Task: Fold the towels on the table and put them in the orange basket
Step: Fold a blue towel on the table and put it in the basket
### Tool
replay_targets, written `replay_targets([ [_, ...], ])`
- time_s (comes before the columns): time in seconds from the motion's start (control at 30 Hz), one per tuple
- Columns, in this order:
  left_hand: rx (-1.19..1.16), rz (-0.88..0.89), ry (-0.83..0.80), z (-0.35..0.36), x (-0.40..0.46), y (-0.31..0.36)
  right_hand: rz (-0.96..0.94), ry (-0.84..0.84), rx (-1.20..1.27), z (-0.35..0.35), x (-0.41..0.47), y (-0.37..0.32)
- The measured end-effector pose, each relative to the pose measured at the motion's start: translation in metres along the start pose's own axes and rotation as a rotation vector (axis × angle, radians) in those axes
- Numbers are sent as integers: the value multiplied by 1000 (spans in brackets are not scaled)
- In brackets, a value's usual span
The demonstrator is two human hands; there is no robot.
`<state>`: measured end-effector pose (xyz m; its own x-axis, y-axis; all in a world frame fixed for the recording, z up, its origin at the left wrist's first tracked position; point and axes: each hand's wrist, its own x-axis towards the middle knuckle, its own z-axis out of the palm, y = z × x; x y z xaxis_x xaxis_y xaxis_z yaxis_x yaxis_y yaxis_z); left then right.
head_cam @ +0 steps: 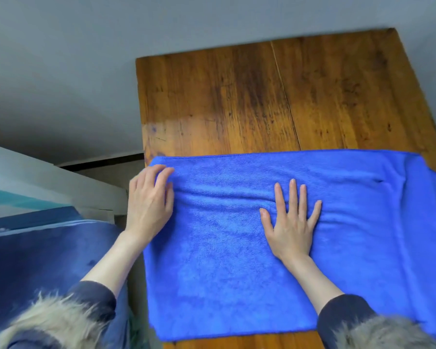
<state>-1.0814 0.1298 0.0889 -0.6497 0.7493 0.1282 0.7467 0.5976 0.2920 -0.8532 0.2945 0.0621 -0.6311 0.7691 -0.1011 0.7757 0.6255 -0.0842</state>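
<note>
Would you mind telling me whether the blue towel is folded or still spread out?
Spread out: the blue towel lies flat on the wooden table, only wrinkled between the left hand and the right hand.

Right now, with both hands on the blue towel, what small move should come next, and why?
Probably lift the left edge and fold it rightward. The left hand has curled fingers at that edge of the blue towel, and the right hand lies flat near its middle, seemingly pinning it to the wooden table.
</note>
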Motion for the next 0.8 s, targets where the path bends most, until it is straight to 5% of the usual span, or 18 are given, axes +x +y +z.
replay_targets([
  [0.7,167,-202,16,-14,50,-22,10,14,-20,3,1,-1],
  [0.8,97,-86,11,-5,35,7,12,8,-17,2,1,-2],
])
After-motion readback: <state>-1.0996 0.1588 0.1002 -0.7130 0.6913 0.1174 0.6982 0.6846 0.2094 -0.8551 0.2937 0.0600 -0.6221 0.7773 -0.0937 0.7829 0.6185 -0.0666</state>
